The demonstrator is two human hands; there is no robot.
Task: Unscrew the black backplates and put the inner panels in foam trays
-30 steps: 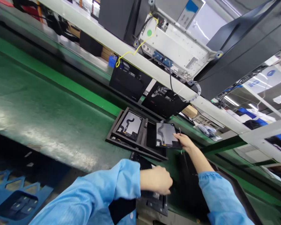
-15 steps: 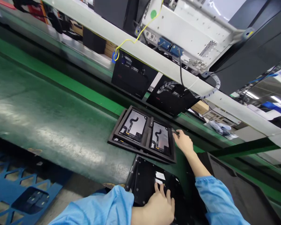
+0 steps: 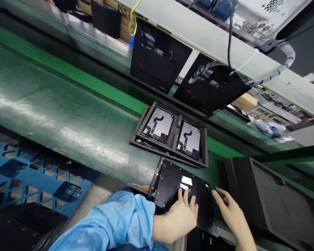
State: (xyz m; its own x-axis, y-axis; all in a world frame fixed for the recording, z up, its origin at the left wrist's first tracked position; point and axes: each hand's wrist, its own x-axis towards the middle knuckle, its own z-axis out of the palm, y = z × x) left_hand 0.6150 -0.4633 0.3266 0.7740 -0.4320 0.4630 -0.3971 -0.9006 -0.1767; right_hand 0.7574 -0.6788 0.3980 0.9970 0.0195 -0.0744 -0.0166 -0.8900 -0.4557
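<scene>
My left hand (image 3: pixel 180 217) lies with fingers spread on a flat black panel (image 3: pixel 170 183), its fingertips just below a white label (image 3: pixel 186 180). Screws or studs dot the panel's edges. To the panel's right, my right hand (image 3: pixel 230 207) is closed around a small dark, thin tool (image 3: pixel 221 192), whose tip points up and left beside the panel's right edge. Beyond the panel, a dark foam tray (image 3: pixel 204 148) holds two screen modules, a left one (image 3: pixel 165 120) and a right one (image 3: pixel 195 134), each with a black flex cable. It rests on another tray.
The green bench (image 3: pixel 94 122) runs leftward. Large black foam trays (image 3: pixel 285 195) stand at the right. Two black panels, one left (image 3: pixel 157 59) and one right (image 3: pixel 209 87), lean behind. A blue plastic crate (image 3: pixel 44 174) is at lower left. A white beam (image 3: pixel 199 31) crosses overhead.
My right hand has come back from the foam tray's right edge to beside the black panel, still holding the small tool. My left hand stays on the panel. The view has tilted down.
</scene>
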